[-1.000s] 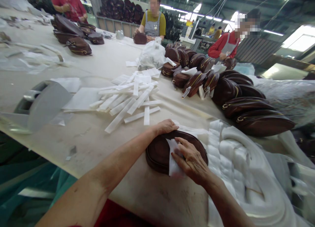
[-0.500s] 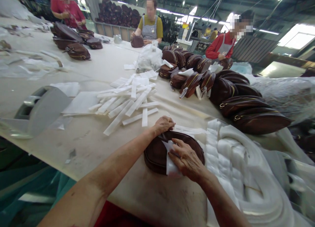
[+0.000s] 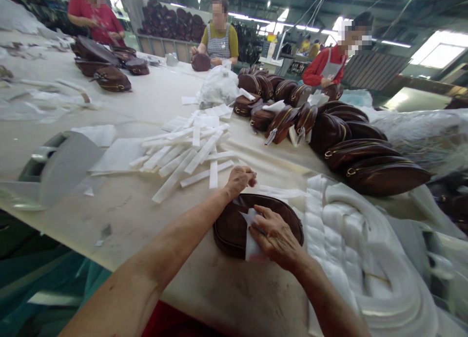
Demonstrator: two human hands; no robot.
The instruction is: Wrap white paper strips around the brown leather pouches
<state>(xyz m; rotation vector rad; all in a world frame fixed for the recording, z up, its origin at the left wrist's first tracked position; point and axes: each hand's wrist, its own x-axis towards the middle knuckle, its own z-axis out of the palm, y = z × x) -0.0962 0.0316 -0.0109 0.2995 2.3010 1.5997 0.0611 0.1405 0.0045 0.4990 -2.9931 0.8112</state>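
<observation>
Brown bag point(image 3: 231, 232) is lying on the surface point(image 3: 204, 293), between the forearms. Right hand's point(image 3: 276, 235) grip is holding white paper point(image 3: 255, 252) against its upper face. Left hand point(image 3: 239, 181) is curling near the far rim; cannot tell whether its grip is holding anything. Possible trouble: uneven pressing could be skidding the bag; bunched paper could be leaving fingertips rubbing its face.

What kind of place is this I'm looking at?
Most likely a bag factory or workshop. Many similar brown bags are heaped on a long work table, a person in a checked apron holds another bag, and strip lights run overhead.
</observation>
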